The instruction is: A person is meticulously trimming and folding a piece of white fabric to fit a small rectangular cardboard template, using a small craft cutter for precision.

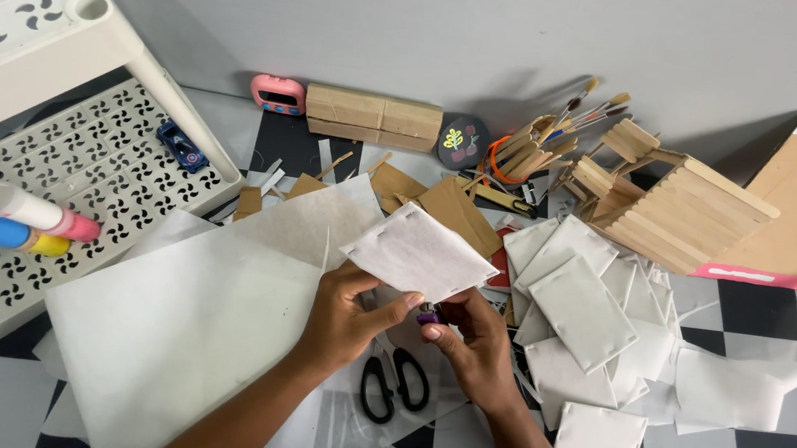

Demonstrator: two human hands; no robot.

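Both hands closed on white paper packet

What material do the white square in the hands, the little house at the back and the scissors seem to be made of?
White square: probably thin matte paper wrapped over card; its edges show small notched folds.
Little house: bare pale wooden craft sticks, unpainted, laid side by side.
Scissors: glossy black handles, likely plastic; the blades are hidden under the hands.

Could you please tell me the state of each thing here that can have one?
White paper packet: held up, pinched by left hand.
Purple lighter: gripped in right hand, no flame visible.
Scissors: lying closed on the table.
Finished white packets: heaped, overlapping.
Glue tubes: capped, lying flat.
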